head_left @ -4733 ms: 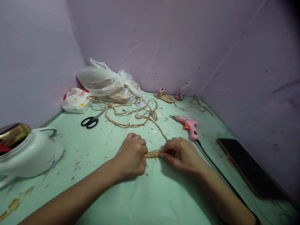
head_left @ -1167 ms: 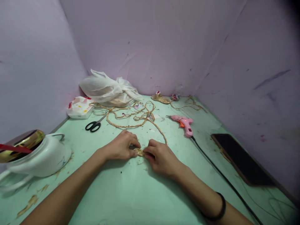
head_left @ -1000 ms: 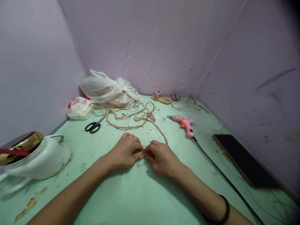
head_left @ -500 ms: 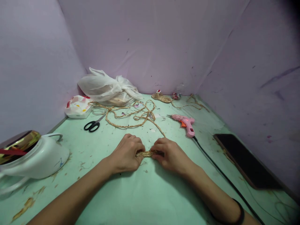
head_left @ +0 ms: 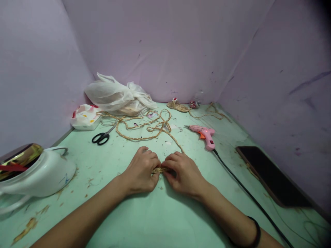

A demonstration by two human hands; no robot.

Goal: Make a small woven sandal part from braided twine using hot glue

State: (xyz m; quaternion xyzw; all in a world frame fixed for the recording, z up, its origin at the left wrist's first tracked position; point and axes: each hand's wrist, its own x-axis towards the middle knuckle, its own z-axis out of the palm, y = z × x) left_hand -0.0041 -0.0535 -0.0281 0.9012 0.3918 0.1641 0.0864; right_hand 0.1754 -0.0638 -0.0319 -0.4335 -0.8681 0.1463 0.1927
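Note:
Between my two hands is a small flat piece of coiled straw rope (head_left: pixel 158 170), mostly covered by my fingers. My left hand (head_left: pixel 144 169) pinches its left end, thumb below and fingers curled over the top. On the other end, my right hand (head_left: pixel 181 172) grips with bent fingers and thumb, its fingertips almost meeting the left ones. From behind the right fingers a braided straw rope (head_left: pixel 176 140) runs away to a loose tangle of loops on the table.
A pink glue gun (head_left: pixel 203 132) with a black cord lies right; beyond it is a phone (head_left: pixel 271 175). Scissors (head_left: pixel 101 137), a white box (head_left: pixel 85 119) and a plastic bag (head_left: pixel 119 94) sit left and back. A white pot-like vessel (head_left: pixel 57 168) stands near left; a straw sole-shaped piece (head_left: pixel 178 106) lies behind.
My right hand has shifted slightly left along the straw piece, closing the gap between the hands. Less of the piece shows now.

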